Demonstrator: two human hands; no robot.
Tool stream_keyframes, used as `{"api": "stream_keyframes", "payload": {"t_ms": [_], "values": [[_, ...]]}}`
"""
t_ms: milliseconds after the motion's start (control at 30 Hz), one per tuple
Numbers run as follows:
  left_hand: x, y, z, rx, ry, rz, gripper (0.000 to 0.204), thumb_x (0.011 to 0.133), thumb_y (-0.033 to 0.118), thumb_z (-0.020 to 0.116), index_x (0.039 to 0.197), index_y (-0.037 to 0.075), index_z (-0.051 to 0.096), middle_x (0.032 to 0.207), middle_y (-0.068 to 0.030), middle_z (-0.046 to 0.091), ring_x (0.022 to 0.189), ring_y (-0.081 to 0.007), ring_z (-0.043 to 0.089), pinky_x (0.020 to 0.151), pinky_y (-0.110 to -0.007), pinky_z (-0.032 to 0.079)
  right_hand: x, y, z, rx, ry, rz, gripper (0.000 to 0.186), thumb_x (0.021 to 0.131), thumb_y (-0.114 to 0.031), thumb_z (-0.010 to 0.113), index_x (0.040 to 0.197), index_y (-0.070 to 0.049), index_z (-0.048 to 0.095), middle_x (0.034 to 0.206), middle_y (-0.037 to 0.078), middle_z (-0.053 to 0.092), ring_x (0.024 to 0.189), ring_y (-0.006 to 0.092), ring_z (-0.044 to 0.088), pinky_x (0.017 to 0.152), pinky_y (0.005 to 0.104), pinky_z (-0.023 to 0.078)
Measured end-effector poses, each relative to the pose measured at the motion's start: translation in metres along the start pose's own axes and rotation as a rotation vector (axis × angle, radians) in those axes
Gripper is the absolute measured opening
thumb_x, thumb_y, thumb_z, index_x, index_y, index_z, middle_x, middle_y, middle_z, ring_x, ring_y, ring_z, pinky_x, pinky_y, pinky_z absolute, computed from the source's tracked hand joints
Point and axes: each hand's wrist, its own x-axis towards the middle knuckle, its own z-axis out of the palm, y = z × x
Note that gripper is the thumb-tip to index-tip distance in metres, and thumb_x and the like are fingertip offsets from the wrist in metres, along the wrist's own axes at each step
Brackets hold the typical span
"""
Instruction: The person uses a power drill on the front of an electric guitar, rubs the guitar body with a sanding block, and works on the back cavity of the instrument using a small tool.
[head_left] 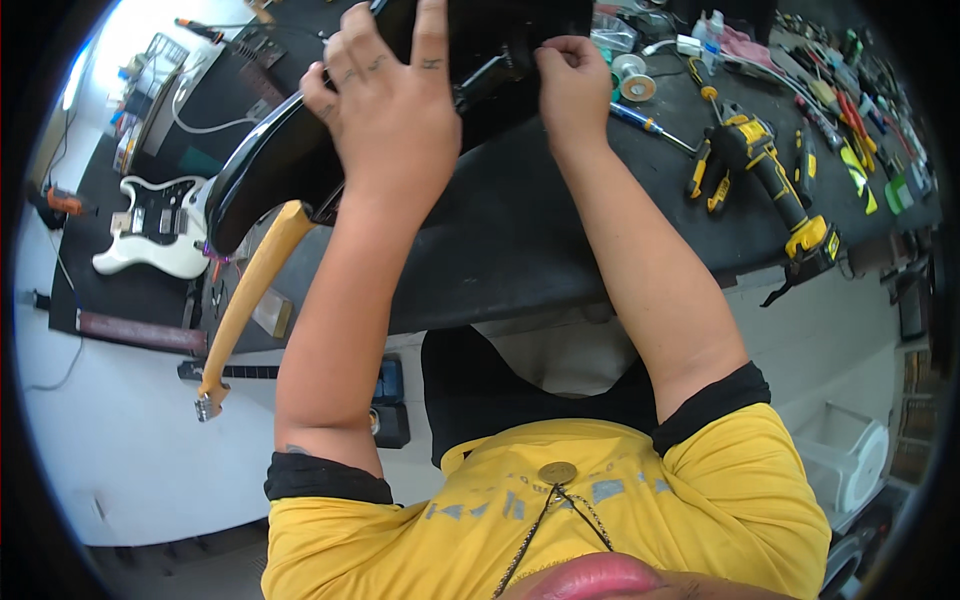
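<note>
A glossy black electric guitar (290,165) lies on the dark bench with its back up, and its light wooden neck (258,265) points toward the lower left. Across the body rests my left hand (395,120), its fingers spread and stretched out. A long narrow opening (485,80) in the guitar's back runs between my two hands. At the right end of that opening is my right hand (575,90), fingers curled in a pinch. Whatever those fingertips hold, if anything, is hidden. The far part of the guitar is cut off by the frame's top.
A white guitar body (160,228) lies at the left. On the right are a yellow-black cordless drill (775,180), a blue screwdriver (640,120), pliers (708,178), a solder spool (633,78) and many scattered hand tools. The bench's front edge (520,318) runs below my forearms.
</note>
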Motion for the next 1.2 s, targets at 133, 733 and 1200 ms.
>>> {"api": "stream_keyframes", "payload": {"t_ms": [133,733,1200], "values": [[-0.006,-0.005,0.003,-0.052,0.017,-0.052,0.081,0.081,0.017,0.072,0.157,0.013,0.042,0.146,-0.0312,0.043,0.132,-0.0448,0.045,0.109,-0.063,0.031,-0.006,-0.009,-0.001,-0.039,-0.017,-0.109,0.029,0.087,-0.017,0.070,0.110,0.001,0.067,0.091,0.008,0.068,0.082,0.0189,0.064,0.078,0.0352,0.053],[-0.162,-0.043,-0.013,-0.743,-0.115,-0.295,0.020,0.078,0.004,0.069,0.097,0.004,0.072,0.081,-0.0143,0.073,0.084,-0.0351,0.073,0.074,-0.045,0.059,0.067,-0.114,0.050,-0.899,-0.177,-1.067,0.052,0.105,-0.066,0.048,0.134,-0.029,0.069,0.140,0.006,0.063,0.137,0.0315,0.051,0.116,0.0502,0.034],[-0.219,-0.150,0.099,-0.394,-0.610,-0.468,0.029,0.098,0.003,0.056,0.125,0.003,0.066,0.134,-0.0244,0.063,0.128,-0.0464,0.056,0.108,-0.052,0.045,0.042,-0.128,0.056,-0.853,-0.153,-0.960,0.037,0.100,-0.041,0.066,0.129,-0.019,0.066,0.139,0.012,0.056,0.139,0.0367,0.044,0.112,0.0571,0.034]]}}
